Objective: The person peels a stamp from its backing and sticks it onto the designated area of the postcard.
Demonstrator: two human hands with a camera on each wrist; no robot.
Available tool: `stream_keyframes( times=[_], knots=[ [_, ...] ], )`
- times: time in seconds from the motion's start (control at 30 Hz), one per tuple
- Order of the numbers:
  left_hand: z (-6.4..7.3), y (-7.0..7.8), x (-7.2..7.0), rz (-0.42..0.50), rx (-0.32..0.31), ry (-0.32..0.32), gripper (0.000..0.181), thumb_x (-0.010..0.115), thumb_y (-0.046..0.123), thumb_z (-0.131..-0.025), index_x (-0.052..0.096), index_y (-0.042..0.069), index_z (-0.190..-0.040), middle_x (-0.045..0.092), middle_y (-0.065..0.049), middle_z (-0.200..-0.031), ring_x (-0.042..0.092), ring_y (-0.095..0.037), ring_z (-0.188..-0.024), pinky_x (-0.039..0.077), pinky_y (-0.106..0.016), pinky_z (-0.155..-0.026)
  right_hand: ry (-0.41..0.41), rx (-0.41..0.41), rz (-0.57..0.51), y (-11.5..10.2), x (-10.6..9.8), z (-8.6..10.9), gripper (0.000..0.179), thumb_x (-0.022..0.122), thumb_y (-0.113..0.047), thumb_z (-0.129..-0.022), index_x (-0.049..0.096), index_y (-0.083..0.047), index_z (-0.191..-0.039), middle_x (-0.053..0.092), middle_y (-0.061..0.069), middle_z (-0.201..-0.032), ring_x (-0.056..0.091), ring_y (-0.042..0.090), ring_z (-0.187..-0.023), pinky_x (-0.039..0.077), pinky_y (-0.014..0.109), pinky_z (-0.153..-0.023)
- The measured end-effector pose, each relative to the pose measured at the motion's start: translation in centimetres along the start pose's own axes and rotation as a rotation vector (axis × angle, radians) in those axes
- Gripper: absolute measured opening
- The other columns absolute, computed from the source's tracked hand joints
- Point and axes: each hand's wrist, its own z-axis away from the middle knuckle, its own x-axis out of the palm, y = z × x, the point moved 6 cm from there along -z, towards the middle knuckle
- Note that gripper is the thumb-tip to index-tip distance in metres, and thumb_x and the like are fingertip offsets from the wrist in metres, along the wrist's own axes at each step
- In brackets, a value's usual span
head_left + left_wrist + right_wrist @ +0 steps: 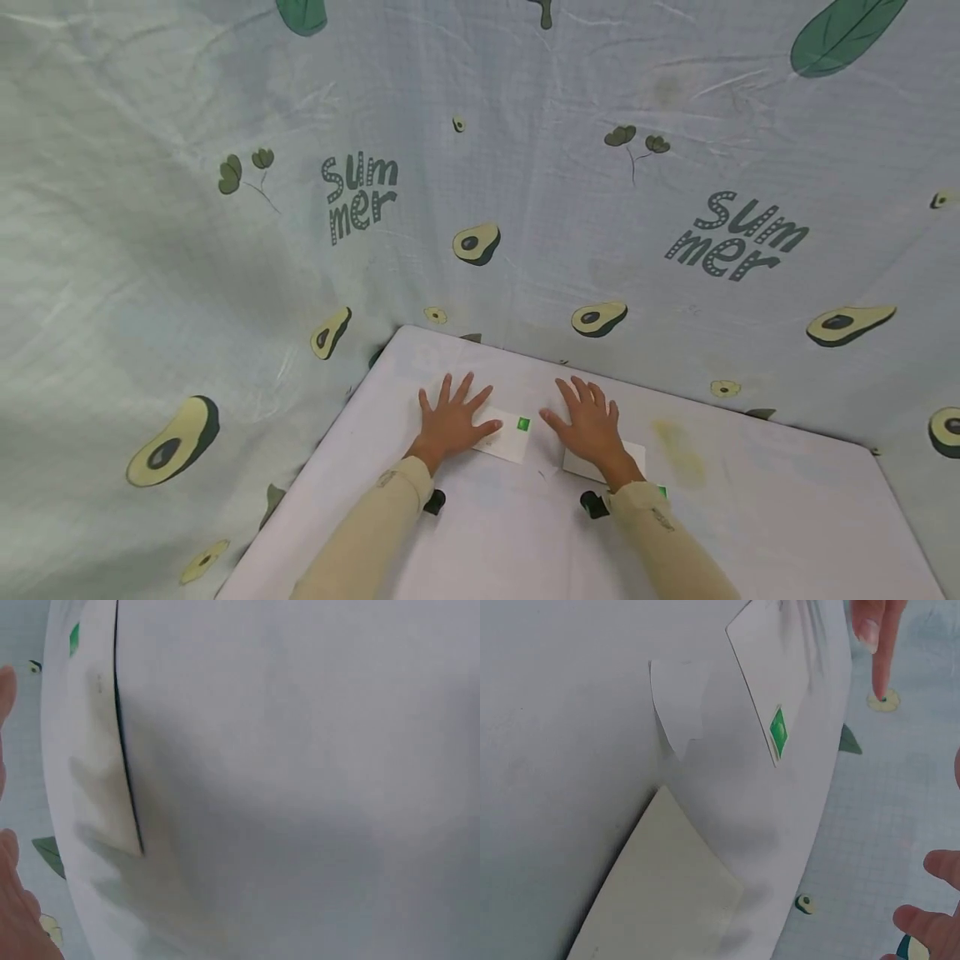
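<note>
Fingers of left hand (452, 425) and right hand (592, 427) spread apart. Left card (508, 442) and right card (632, 455) lie on table (510, 542), partly hidden by them. A sideways palm drag would likely skid either card.

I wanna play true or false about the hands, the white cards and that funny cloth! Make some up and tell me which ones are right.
1. The left hand and right hand are both spread out. True.
2. The two hands are clasped together. False: they are apart.
3. A card with a green patch lies on the table near the left hand. True.
4. The table is black. False: it is white.
5. The cloth says "summer". True.
</note>
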Motion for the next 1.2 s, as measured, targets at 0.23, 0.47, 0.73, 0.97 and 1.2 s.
stream_keyframes(
  times=[0.23, 0.47, 0.73, 0.97, 1.2],
  knots=[
    [-0.2, 2.5, -1.1, -0.047, 0.008, 0.002, 0.079, 0.04, 0.08, -0.096, 0.028, 0.041, -0.164, 0.012, -0.001, -0.178, 0.002, -0.043, -0.164, 0.007, -0.081, -0.122, -0.004, 0.019, 0.066, 0.3, -1.5, 1.2, 0.082, 0.049, -0.065, -0.101, 0.026, -0.021, -0.167, 0.013, 0.017, -0.176, 0.008, 0.049, -0.161, 0.001, 0.084, -0.12],
    [-0.7, 4.9, -0.9, -0.031, 0.035, 0.0, 0.08, 0.04, 0.081, -0.096, 0.025, 0.043, -0.165, 0.009, -0.001, -0.178, 0.0, -0.045, -0.164, 0.005, -0.082, -0.121, 0.001, 0.031, 0.088, 1.8, -2.3, 2.1, 0.087, 0.048, -0.068, -0.101, 0.021, -0.018, -0.168, 0.006, 0.018, -0.176, 0.003, 0.052, -0.16, -0.004, 0.086, -0.117],
    [-0.8, 7.5, -1.0, -0.035, 0.058, 0.017, 0.081, 0.037, 0.083, -0.095, 0.024, 0.044, -0.165, 0.009, 0.0, -0.178, 0.001, -0.045, -0.164, 0.007, -0.082, -0.121, -0.008, 0.056, 0.073, 3.3, -2.9, 3.1, 0.09, 0.048, -0.067, -0.101, 0.018, -0.016, -0.168, 0.002, 0.019, -0.176, -0.004, 0.054, -0.16, -0.005, 0.087, -0.117],
    [-1.4, 8.9, -0.4, -0.067, 0.079, 0.011, 0.082, 0.032, 0.086, -0.094, 0.019, 0.047, -0.165, 0.007, 0.001, -0.178, -0.001, -0.044, -0.164, 0.005, -0.082, -0.122, -0.01, 0.097, 0.081, 5.0, -3.1, 4.5, 0.09, 0.048, -0.067, -0.101, 0.016, -0.015, -0.168, 0.001, 0.02, -0.176, -0.005, 0.054, -0.16, -0.005, 0.087, -0.116],
    [-1.5, 9.9, 0.0, -0.057, 0.085, 0.023, 0.081, 0.037, 0.083, -0.095, 0.022, 0.045, -0.165, 0.009, 0.001, -0.178, 0.0, -0.043, -0.164, 0.005, -0.081, -0.122, 0.004, 0.115, 0.073, 7.0, -3.3, 6.1, 0.093, 0.051, -0.067, -0.1, 0.018, -0.013, -0.168, 0.003, 0.022, -0.175, -0.002, 0.056, -0.159, -0.004, 0.088, -0.115]
  ],
)
